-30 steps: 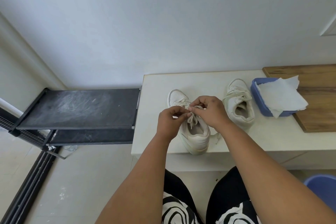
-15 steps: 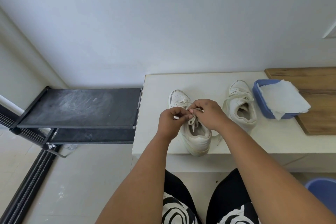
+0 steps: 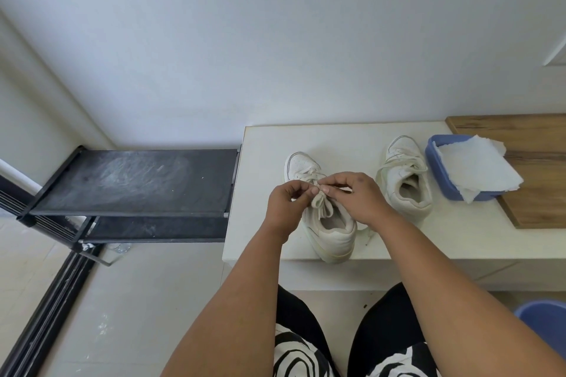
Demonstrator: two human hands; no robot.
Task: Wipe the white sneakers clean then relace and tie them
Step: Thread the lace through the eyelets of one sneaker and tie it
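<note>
Two white sneakers stand on a white table (image 3: 337,138), toes towards the wall. The near sneaker (image 3: 332,231) sits at the table's front edge, its heel facing me. Over its tongue my left hand (image 3: 286,203) and my right hand (image 3: 358,197) each pinch part of its white lace (image 3: 321,203), fingertips almost touching; two lace loops hang below them. The second sneaker (image 3: 405,180) stands to the right, laced, with loose lace ends across its top. Neither hand touches it.
A blue tub (image 3: 444,174) covered by a white paper towel (image 3: 477,167) sits right of the sneakers, against a wooden board (image 3: 539,190). A black shoe rack (image 3: 131,180) stands left of the table. A blue bucket (image 3: 545,321) is at the lower right, by my knees.
My hands have stayed over the near sneaker's tongue, working the lace with small finger shifts. The view has tilted slightly, so everything sits a little lower in frame.
</note>
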